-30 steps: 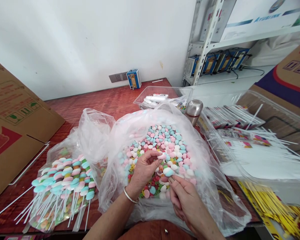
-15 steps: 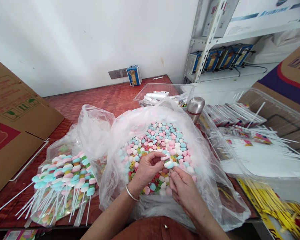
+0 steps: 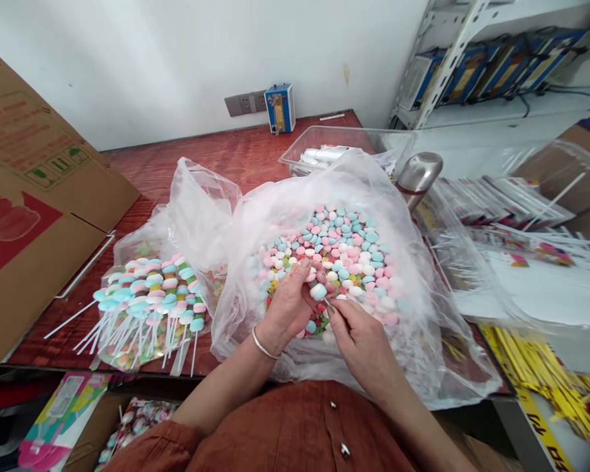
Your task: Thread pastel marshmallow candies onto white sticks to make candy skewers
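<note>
My left hand (image 3: 290,303), with a white bangle at the wrist, is closed around a few soft round candies (image 3: 318,292), one blue and white and one pink. Beside it, my right hand (image 3: 362,337) pinches a thin white stick (image 3: 328,303) just below these candies. How far the stick runs into them is hidden by the fingers. Under both hands a large clear plastic bag (image 3: 255,210) lies open, full of loose pink, blue and white candies (image 3: 361,252) with colourful gummy rings among them. To the left, candy skewers (image 3: 152,292) on white sticks rest in rows on another bag.
A cardboard box (image 3: 44,190) stands at the left. Behind the bag are a clear plastic tub (image 3: 295,147) and a steel flask (image 3: 420,172). A clear bin (image 3: 476,282) at the right holds white sticks and packets. Yellow ties (image 3: 535,367) lie lower right.
The view has tipped downward, so the table sits higher and my lap shows. My left hand has turned palm-up under the candies; my right still pinches at their lower end.
</note>
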A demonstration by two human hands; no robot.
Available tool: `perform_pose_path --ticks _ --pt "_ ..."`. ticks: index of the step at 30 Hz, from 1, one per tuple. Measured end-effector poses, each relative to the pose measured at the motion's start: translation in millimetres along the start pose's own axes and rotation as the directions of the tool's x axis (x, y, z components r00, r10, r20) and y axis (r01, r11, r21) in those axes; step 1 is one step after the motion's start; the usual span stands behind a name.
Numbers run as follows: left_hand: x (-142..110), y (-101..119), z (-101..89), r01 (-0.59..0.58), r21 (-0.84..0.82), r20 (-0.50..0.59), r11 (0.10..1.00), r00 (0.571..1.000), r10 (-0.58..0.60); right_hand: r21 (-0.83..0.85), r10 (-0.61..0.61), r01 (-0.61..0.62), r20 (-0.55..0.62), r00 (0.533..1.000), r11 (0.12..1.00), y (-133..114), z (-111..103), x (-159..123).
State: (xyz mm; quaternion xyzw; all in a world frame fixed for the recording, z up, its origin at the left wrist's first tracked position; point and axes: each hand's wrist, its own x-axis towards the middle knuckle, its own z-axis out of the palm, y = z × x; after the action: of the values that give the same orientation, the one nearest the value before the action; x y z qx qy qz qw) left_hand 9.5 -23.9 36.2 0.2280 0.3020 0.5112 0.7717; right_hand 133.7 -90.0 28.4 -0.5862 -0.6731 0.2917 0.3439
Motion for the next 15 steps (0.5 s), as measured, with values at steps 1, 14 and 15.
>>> perform_pose_path --ticks 1,14,15 --pt "-1.7 0.4 0.0 -0.001 -0.021 -0.003 1.000 1.000 0.001 -0.056 -0.009 0.009 0.009 1.000 0.998 -1.5 0.4 -2.9" --pt "-33.5 -12.0 -7.2 -0.127 0.072 -0.006 0.989 0.992 0.128 0.043 0.015 -0.016 0.022 1.000 0.999 -5.6 31.7 -9.3" --pt "-34.4 -8.7 -13.1 -0.109 0.101 -0.011 0.989 0.994 0.110 0.068 0.012 -0.013 0.029 1.000 0.998 -5.8 30.9 -8.6"
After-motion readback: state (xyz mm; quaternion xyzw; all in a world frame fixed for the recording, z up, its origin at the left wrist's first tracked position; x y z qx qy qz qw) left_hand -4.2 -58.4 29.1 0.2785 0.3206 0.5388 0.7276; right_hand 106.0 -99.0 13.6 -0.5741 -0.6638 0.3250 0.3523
